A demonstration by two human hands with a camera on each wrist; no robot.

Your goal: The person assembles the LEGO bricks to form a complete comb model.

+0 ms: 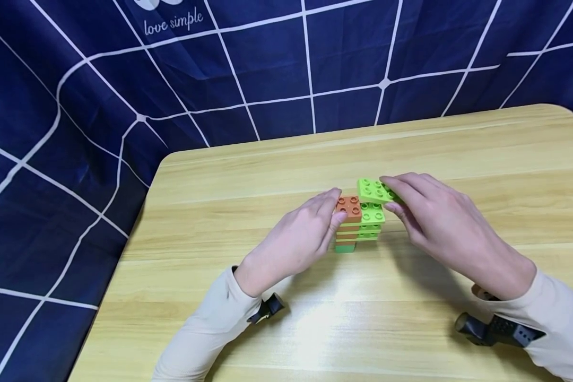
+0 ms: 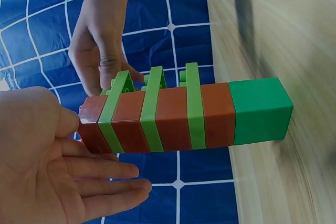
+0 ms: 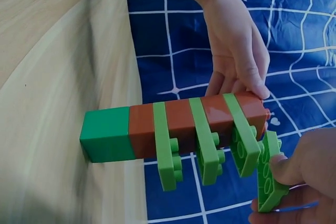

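Note:
A tower of building blocks stands on the table, with a dark green block (image 2: 262, 111) at its base. Above that, reddish-brown blocks (image 2: 178, 111) alternate with lime-green plates (image 3: 202, 140) that jut out to the right. My left hand (image 1: 293, 233) holds the top reddish-brown block (image 1: 348, 208) between thumb and fingers. Beside it, my right hand (image 1: 446, 228) pinches a loose lime-green studded plate (image 1: 373, 190) by its right end. That plate is tilted, close above the uppermost jutting plate, and overlaps it in the head view.
The light wood-grain table (image 1: 210, 228) spreads around the tower. Dark blue cloth with white lines (image 1: 277, 69) hangs behind the table and along its left side. Small black wrist cameras (image 1: 266, 307) sit on both wrists, low over the tabletop.

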